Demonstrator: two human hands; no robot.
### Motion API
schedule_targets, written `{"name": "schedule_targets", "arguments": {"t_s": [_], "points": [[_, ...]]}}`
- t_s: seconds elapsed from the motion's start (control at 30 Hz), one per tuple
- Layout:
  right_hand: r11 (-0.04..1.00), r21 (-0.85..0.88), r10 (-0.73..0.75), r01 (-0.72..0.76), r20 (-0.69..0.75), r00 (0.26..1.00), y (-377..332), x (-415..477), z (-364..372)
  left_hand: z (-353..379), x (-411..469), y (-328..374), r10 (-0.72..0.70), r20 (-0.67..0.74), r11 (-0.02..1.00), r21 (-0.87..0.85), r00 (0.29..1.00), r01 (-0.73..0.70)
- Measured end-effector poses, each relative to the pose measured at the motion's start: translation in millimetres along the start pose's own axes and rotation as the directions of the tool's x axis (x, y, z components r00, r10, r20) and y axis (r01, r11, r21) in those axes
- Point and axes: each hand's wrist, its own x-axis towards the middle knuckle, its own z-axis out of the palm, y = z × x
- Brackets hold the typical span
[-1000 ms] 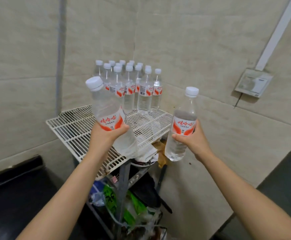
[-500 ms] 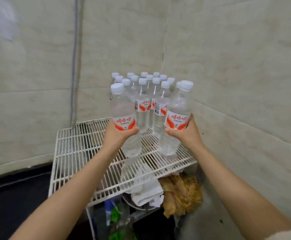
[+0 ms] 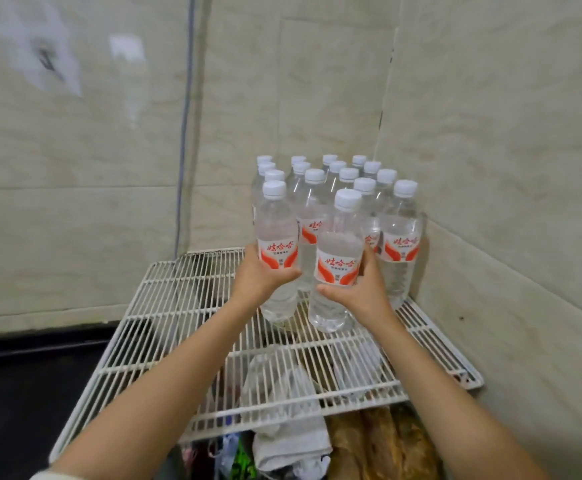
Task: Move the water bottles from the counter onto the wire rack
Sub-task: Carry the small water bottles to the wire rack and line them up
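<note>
Left hand [image 3: 260, 277] grips left water bottle [image 3: 277, 251]; right hand [image 3: 362, 292] grips right water bottle [image 3: 336, 261]; both upright on wire rack [image 3: 178, 306], before bottle cluster [image 3: 348, 178].

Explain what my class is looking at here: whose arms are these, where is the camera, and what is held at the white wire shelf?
No machine: a person works with two bare hands. The camera sits on that person's head, looking forward and down, so both forearms reach in from below. The left hand grips one water bottle at its red-and-white label; the right hand grips a second bottle. Both are upright, in front of a group of capped bottles standing in the back corner of the white wire rack. Whether the held two already rest on the wires is hard to tell. A cloth lies beneath the rack.
</note>
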Motion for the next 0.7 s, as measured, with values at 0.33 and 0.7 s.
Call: {"name": "schedule_targets", "arguments": {"t_s": [0.33,0.7], "points": [[0.898,-0.441,-0.05,0.012,-0.073,0.996,7,-15,9,-10,-11,-10,-0.074,0.164,0.997,0.046,0.984,0.067],[0.916,-0.385,0.046,-0.111,-0.174,0.984,1,-17,27,-9,-15,-17,-0.09,0.13,0.985,0.161,0.987,0.068]]}}
